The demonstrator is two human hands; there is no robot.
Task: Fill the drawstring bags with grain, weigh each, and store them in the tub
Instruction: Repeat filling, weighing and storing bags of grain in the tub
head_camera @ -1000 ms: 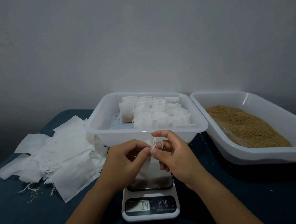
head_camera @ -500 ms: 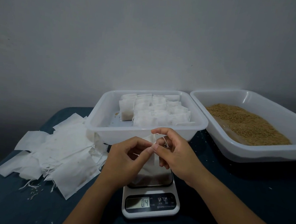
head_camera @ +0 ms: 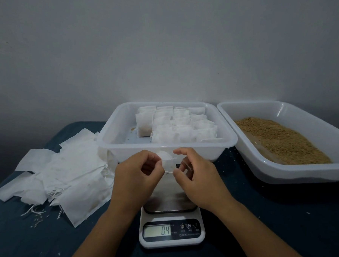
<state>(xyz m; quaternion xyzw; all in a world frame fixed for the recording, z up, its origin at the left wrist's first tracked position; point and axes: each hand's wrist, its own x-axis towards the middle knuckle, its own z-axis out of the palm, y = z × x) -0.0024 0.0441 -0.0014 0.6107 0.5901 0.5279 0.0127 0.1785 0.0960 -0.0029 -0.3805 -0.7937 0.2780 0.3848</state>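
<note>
A small white drawstring bag (head_camera: 168, 159) is held upright over the scale (head_camera: 172, 233), whose display reads 0.4. My left hand (head_camera: 136, 177) pinches the bag's top at its left side. My right hand (head_camera: 196, 179) pinches the drawstring at the bag's right side, with string looped round its fingers. Just behind the hands stands the white storage tub (head_camera: 230, 140), holding several filled bags (head_camera: 176, 126) in rows. At the right, a second white tub (head_camera: 280, 169) holds brown grain (head_camera: 282, 140).
A pile of empty white bags (head_camera: 64, 172) lies on the dark blue cloth at the left, with loose strings and a few spilled grains (head_camera: 36, 218) in front of it. A grey wall stands close behind the tubs.
My hands have moved apart, drawing the string out sideways at the bag's top. The scale reading stays at 0.4.
</note>
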